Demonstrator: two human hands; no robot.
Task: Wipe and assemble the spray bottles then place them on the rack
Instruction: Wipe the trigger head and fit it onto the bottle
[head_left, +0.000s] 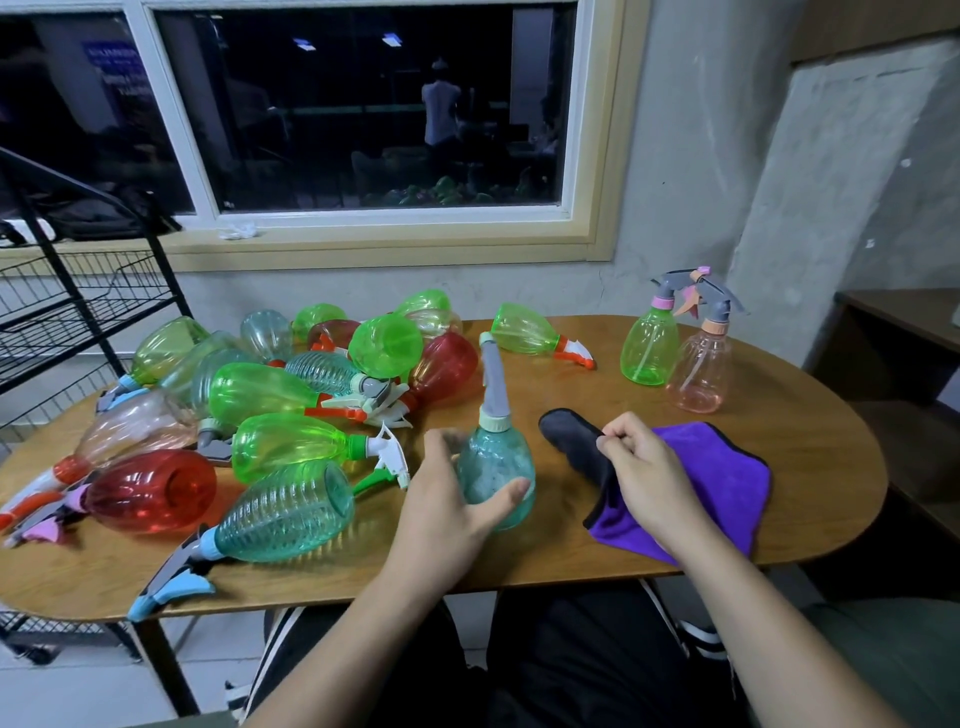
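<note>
A teal spray bottle (496, 457) with a grey sprayer head stands upright on the wooden table (810, 441) near its front edge. My left hand (452, 499) wraps around the bottle's body, thumb across the front. Just right of it, my right hand (641, 467) pinches the edge of a purple cloth (722, 478) with a dark grey underside, lying flat on the table. A pile of several green, red, teal and pink spray bottles (280, 447) lies on its side across the table's left half.
Two assembled bottles, green (650, 345) and pink (701, 369), stand upright at the back right. Another green bottle (530, 332) lies behind the teal one. A black wire rack (67, 312) stands left of the table, under a window. My legs are below the table edge.
</note>
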